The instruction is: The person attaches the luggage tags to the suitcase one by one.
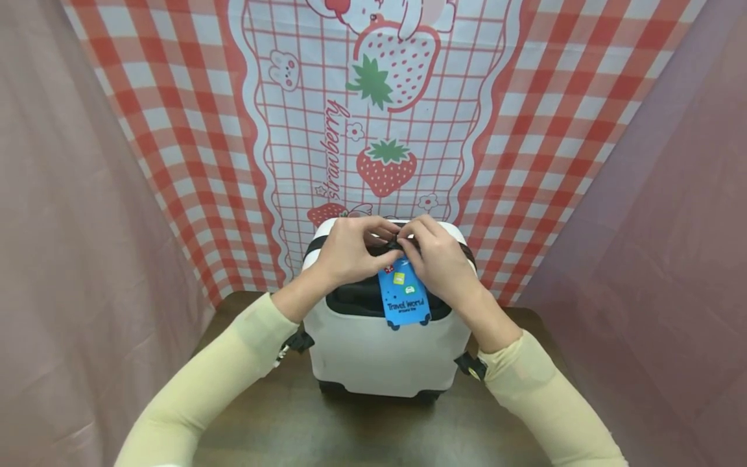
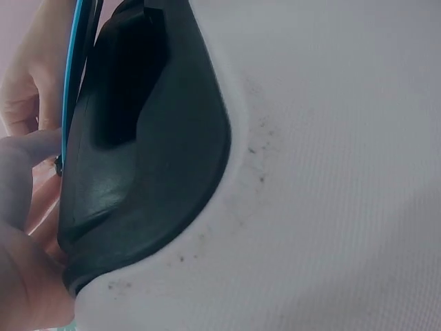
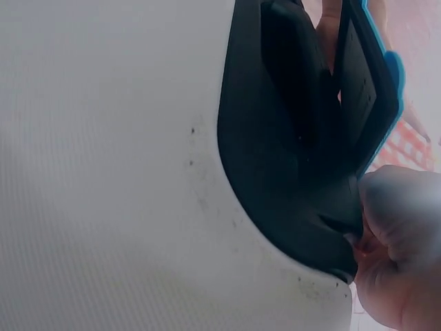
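Note:
A white suitcase [image 1: 385, 357] stands upright, a black handle recess [image 1: 355, 297] in its top. From the handle hangs a blue luggage tag [image 1: 410, 305] printed "Travel World", its face toward me; a dark strap [image 1: 393, 242] runs from its upper end. My left hand [image 1: 348, 251] pinches at this strap from the left, the thumb lying along the tag's top edge. On the other side my right hand [image 1: 439, 259] pinches the strap between thumb and fingers. In the right wrist view the tag's black back [image 3: 358, 89] shows beside the recess.
Under the suitcase is a brown wooden table [image 1: 373, 434]. A red-and-white checked cloth [image 1: 385, 130] with strawberries hangs right behind it. Pink curtains [image 1: 87, 227] close off both sides. Dark scuff specks [image 2: 255, 165] mark the suitcase shell near the recess.

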Demonstrator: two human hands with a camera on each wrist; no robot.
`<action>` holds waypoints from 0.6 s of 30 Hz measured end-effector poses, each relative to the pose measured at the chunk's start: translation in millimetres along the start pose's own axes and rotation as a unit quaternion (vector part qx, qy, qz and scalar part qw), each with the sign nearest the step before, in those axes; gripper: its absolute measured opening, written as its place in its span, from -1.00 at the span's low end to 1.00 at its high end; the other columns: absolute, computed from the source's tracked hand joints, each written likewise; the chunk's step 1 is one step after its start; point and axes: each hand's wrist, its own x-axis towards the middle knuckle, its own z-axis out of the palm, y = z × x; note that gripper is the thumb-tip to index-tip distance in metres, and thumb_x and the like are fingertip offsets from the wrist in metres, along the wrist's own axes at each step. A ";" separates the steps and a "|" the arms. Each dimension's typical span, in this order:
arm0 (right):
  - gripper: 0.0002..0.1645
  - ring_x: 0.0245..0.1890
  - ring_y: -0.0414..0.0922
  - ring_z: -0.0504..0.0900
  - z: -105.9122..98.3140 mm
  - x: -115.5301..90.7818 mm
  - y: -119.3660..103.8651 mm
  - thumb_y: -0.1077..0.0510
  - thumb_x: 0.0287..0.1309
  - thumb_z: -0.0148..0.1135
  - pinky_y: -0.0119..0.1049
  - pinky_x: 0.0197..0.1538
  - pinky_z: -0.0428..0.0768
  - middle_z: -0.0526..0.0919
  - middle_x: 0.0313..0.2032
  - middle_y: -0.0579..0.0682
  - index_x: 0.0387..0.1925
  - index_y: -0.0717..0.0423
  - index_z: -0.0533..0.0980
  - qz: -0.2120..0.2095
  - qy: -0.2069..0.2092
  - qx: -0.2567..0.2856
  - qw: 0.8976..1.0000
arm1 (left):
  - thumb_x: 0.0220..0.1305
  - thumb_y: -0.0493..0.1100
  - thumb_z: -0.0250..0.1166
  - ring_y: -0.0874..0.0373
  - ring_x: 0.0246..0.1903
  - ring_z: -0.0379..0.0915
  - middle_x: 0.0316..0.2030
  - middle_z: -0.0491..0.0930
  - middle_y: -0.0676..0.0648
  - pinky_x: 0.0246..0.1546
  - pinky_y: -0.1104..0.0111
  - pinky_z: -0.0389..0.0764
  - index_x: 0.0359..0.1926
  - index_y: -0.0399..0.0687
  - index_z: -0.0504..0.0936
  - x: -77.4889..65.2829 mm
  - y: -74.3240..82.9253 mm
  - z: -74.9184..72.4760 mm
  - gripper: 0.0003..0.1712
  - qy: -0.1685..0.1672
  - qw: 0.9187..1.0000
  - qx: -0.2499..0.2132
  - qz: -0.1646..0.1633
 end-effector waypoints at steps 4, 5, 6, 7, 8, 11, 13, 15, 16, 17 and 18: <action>-0.79 -0.16 0.03 0.70 -1.9 1.4 1.2 0.25 0.38 0.39 -0.15 -0.01 0.80 0.63 -0.13 0.17 -0.07 0.29 0.57 -0.020 -0.014 -0.032 0.999 | 0.23 -0.10 0.58 0.08 -0.16 0.86 -0.10 0.86 -0.09 -0.11 0.32 0.82 0.03 -0.10 0.82 0.0 1.6 1.5 -0.64 0.012 1.000 0.002 -0.007; -0.78 -0.16 0.02 0.71 -2.6 1.7 1.4 0.25 0.37 0.40 -0.16 -0.01 0.80 0.64 -0.13 0.17 -0.06 0.28 0.56 -0.025 -0.017 -0.043 0.999 | 0.23 -0.10 0.58 0.08 -0.17 0.86 -0.10 0.87 -0.09 -0.12 0.32 0.82 0.02 -0.10 0.82 0.2 1.9 1.5 -0.65 0.012 1.000 0.003 -0.007; -0.77 -0.15 0.02 0.71 -2.9 2.0 1.7 0.24 0.37 0.40 -0.17 0.00 0.80 0.64 -0.13 0.16 -0.06 0.28 0.56 -0.028 -0.020 -0.052 0.998 | 0.23 -0.11 0.58 0.08 -0.17 0.86 -0.10 0.87 -0.09 -0.12 0.32 0.82 0.01 -0.10 0.83 0.5 2.3 1.3 -0.66 0.012 1.000 0.003 -0.006; -0.76 -0.15 0.01 0.71 -3.2 2.2 2.0 0.24 0.37 0.41 -0.17 0.00 0.80 0.64 -0.13 0.15 -0.06 0.27 0.56 -0.031 -0.023 -0.060 0.997 | 0.23 -0.11 0.58 0.08 -0.16 0.86 -0.10 0.86 -0.09 -0.11 0.32 0.82 0.00 -0.11 0.83 0.8 2.4 1.3 -0.66 0.011 1.000 0.002 -0.006; -0.76 -0.15 0.01 0.71 -3.6 2.5 2.2 0.24 0.37 0.41 -0.18 0.00 0.79 0.65 -0.13 0.15 -0.05 0.27 0.55 -0.033 -0.025 -0.067 0.997 | 0.24 -0.11 0.57 0.07 -0.16 0.86 -0.10 0.86 -0.10 -0.10 0.32 0.82 0.00 -0.12 0.83 1.0 2.5 1.2 -0.66 0.010 1.000 0.001 -0.008; -0.76 -0.15 0.01 0.70 -4.9 3.0 1.8 0.23 0.38 0.41 -0.18 0.00 0.79 0.66 -0.14 0.15 -0.05 0.26 0.54 -0.036 -0.028 -0.076 0.996 | 0.25 -0.13 0.57 0.08 -0.12 0.86 -0.09 0.86 -0.11 -0.07 0.34 0.81 0.01 -0.15 0.82 1.4 2.9 1.1 -0.66 0.005 1.000 0.000 -0.011; -0.76 -0.16 0.01 0.70 -5.3 3.1 1.5 0.23 0.38 0.40 -0.18 0.00 0.79 0.67 -0.14 0.16 -0.05 0.26 0.54 -0.036 -0.028 -0.075 0.996 | 0.25 -0.13 0.56 0.09 -0.10 0.85 -0.09 0.86 -0.12 -0.04 0.35 0.80 0.02 -0.16 0.81 1.2 3.2 1.1 -0.66 0.004 1.000 -0.002 -0.012; -0.76 -0.18 0.02 0.69 -5.5 2.9 1.3 0.24 0.38 0.40 -0.17 -0.02 0.80 0.68 -0.15 0.17 -0.05 0.26 0.54 -0.034 -0.027 -0.072 0.996 | 0.26 -0.13 0.55 0.10 -0.09 0.85 -0.09 0.86 -0.12 -0.04 0.36 0.80 0.02 -0.16 0.81 0.7 3.1 1.4 -0.66 0.003 1.000 0.000 -0.012; -0.76 -0.19 0.01 0.69 -5.5 2.6 1.2 0.24 0.37 0.40 -0.17 -0.03 0.80 0.68 -0.15 0.17 -0.05 0.26 0.54 -0.034 -0.028 -0.072 0.996 | 0.26 -0.12 0.55 0.10 -0.09 0.85 -0.08 0.86 -0.12 -0.04 0.36 0.80 0.02 -0.15 0.81 0.3 2.9 1.6 -0.66 0.004 1.000 0.002 -0.012; -0.76 -0.20 0.01 0.69 -5.3 2.3 1.1 0.24 0.37 0.41 -0.17 -0.04 0.80 0.68 -0.16 0.17 -0.05 0.26 0.54 -0.033 -0.029 -0.073 0.996 | 0.26 -0.12 0.56 0.10 -0.08 0.85 -0.08 0.86 -0.12 -0.03 0.36 0.80 0.02 -0.15 0.81 -0.2 2.7 1.9 -0.66 0.004 1.000 0.002 -0.012; -0.76 -0.22 0.01 0.69 -5.4 2.0 0.9 0.24 0.37 0.41 -0.17 -0.04 0.80 0.69 -0.17 0.16 -0.06 0.26 0.54 -0.033 -0.029 -0.074 0.996 | 0.26 -0.12 0.56 0.10 -0.08 0.84 -0.08 0.86 -0.11 -0.03 0.36 0.80 0.01 -0.15 0.82 -0.7 2.3 2.3 -0.66 0.005 1.000 0.003 -0.012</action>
